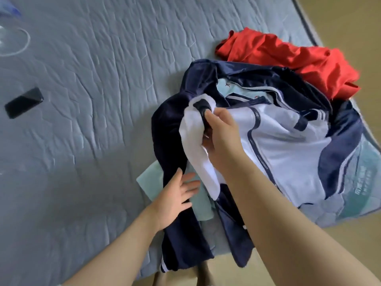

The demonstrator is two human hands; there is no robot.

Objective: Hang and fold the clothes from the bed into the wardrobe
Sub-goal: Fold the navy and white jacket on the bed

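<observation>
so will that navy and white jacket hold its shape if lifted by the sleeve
Probably flops: the navy and white jacket lies crumpled, its sleeve sagging from the right hand. It looks thin and shiny, so likely light and a bit slippery. It may drag the teal shirt under it.

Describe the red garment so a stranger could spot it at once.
On the grey quilted bed, look toward its right edge, where clothes are piled. The red garment lies crumpled on the far side of the navy and white jacket. It is the only bright red piece there.
</observation>
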